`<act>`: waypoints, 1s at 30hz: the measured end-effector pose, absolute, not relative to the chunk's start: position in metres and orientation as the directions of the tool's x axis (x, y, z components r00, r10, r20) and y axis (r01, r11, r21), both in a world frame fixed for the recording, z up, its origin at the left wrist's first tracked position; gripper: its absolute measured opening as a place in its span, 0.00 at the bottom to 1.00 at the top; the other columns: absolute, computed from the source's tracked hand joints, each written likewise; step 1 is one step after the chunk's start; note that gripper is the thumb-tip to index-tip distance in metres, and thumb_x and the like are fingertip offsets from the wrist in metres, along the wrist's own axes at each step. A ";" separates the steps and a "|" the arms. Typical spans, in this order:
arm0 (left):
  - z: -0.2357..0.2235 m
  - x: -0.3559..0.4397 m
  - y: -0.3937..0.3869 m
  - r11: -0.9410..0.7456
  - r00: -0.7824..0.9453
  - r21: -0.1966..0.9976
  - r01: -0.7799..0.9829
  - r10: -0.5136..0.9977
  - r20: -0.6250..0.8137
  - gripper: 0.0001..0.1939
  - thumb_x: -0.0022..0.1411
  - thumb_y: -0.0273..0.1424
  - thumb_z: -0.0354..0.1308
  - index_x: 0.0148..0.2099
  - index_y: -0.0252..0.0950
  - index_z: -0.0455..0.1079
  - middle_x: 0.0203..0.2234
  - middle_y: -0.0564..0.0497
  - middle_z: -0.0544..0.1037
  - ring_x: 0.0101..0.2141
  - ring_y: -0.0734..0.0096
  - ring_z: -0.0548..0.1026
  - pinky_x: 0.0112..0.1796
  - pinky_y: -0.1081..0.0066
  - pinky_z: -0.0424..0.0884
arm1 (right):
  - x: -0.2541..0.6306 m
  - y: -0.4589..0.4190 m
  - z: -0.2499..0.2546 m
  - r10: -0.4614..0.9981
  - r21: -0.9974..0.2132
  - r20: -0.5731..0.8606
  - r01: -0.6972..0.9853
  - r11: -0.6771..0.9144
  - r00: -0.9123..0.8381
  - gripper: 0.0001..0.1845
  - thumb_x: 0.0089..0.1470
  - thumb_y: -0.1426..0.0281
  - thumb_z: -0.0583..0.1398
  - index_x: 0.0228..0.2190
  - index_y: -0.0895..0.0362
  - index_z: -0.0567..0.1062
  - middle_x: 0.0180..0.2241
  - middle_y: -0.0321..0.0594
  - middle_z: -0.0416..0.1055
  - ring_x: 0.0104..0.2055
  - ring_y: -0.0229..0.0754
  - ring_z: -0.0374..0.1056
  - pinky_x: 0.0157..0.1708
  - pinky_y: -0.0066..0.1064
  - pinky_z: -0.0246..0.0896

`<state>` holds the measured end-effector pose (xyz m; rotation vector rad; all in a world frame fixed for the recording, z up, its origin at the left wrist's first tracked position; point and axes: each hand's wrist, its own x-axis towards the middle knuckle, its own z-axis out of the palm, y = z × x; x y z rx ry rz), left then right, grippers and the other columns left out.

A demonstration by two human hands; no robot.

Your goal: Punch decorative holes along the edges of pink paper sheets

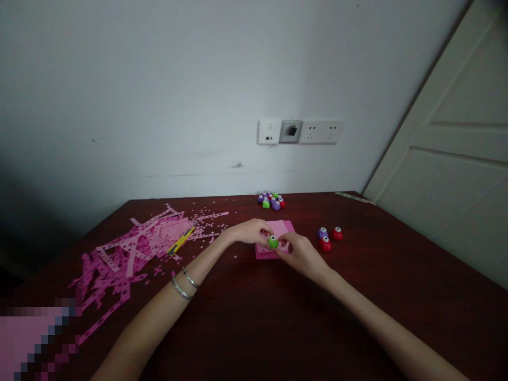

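Note:
Both of my hands meet over a pink sheet of paper [282,228] lying on the dark red table [254,317]. Between them sits a small green paper punch [272,242] on the sheet's near edge. My left hand [250,232] curls its fingers against the punch and the paper from the left. My right hand [299,253] pinches the punch from the right. Two bracelets [183,284] ring my left wrist.
A purple punch [322,233] and two red punches [332,238] stand just right of my hands. A cluster of several more punches [271,200] sits by the wall. Punched pink strips and scraps [130,248] and a yellow pencil [180,241] cover the left side. Wall sockets [299,132] and a door [456,153] are behind.

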<state>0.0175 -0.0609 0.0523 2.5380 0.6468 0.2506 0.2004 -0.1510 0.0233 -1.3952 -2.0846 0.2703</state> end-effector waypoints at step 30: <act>0.003 -0.011 -0.013 -0.485 0.488 0.487 0.726 0.863 0.133 0.15 0.47 0.39 0.61 0.34 0.33 0.74 0.28 0.48 0.76 0.29 0.70 0.72 0.30 0.74 0.63 | 0.216 -0.178 0.032 0.985 -0.436 0.166 0.900 0.028 0.049 0.11 0.47 0.63 0.57 0.20 0.57 0.69 0.22 0.41 0.70 0.24 0.41 0.66 0.23 0.27 0.52</act>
